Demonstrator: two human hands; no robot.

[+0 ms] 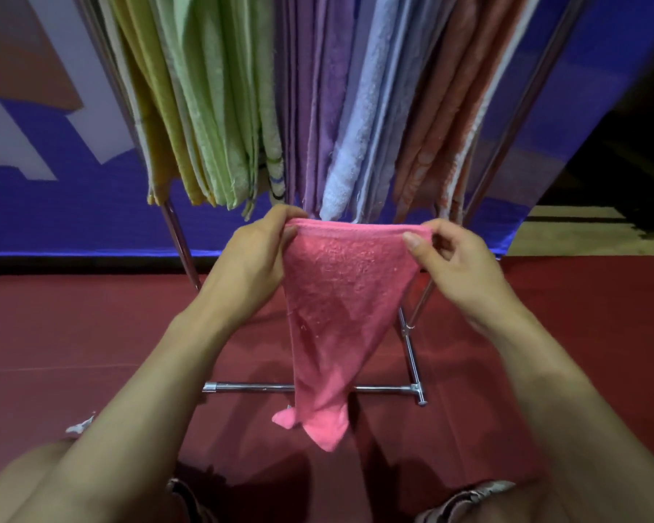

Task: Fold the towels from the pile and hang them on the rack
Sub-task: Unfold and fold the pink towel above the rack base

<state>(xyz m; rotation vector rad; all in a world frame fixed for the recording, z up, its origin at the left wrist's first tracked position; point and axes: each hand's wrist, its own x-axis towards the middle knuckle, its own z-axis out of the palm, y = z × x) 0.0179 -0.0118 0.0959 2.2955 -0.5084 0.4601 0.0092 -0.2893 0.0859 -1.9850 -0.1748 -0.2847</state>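
Knees and patterned shorts (469,492) sit at the near edge, both forearms reaching out over them. Left hand (259,254) pinches the left top corner of a pink towel (333,315), fingers curled over the hem, thumb behind the cloth. Right hand (455,264) pinches the right top corner, thumb on the near face, fingers curled behind. Top hem is stretched flat and level between the two hands; the rest hangs down, narrowing to a point with two loose corners at the bottom, off the floor as far as I can tell.

Towel is held just in front of a chrome towel rack (412,356), at the lower ends of the hung towels and not on any bar. Rack's base crossbar (250,388) runs left-right behind the pink towel's lower end, foot tee at right. Hung on the rack, left to right: yellow towels (155,118), light green towels (216,107), a striped-edge one (274,160), purple towels (321,107), pale blue towels (359,145), salmon-orange towels (442,118).

Floor is a dark red mat (53,334). Far side: a blue banner (91,205) with white and brown shapes. Small white scrap (79,425) on the mat at near left.
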